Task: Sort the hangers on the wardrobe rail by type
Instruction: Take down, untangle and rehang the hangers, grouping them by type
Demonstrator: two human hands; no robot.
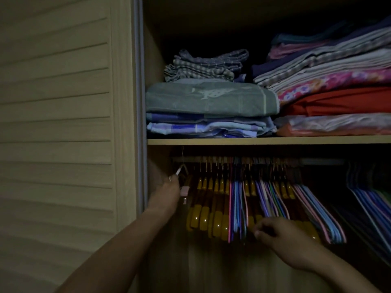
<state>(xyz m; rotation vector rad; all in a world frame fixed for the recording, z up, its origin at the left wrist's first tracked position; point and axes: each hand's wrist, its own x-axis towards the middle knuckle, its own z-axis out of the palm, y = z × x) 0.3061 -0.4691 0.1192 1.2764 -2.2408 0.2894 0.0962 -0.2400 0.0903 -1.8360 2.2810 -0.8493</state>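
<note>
1. Head view, dim light. Wardrobe rail runs under a shelf, above both hands.
2. Left hand is raised at the rail's left end, fingers curled round a pale clip hanger; its wire hook reaches up to the rail just above the hand.
3. Right hand is lower and well apart from the left, fingers curled at the bottom ends of the hangers; whether it actually pinches one, cannot tell.
4. Yellow hangers hang packed between the two hands, more of them above and just right of the right hand.
5. Thin coloured hangers are mixed in among the yellow ones; another bunch fans out right of the right hand.
6. Folded fabrics are stacked on the shelf above both hands.
7. Slatted door is left of the left hand.
</note>
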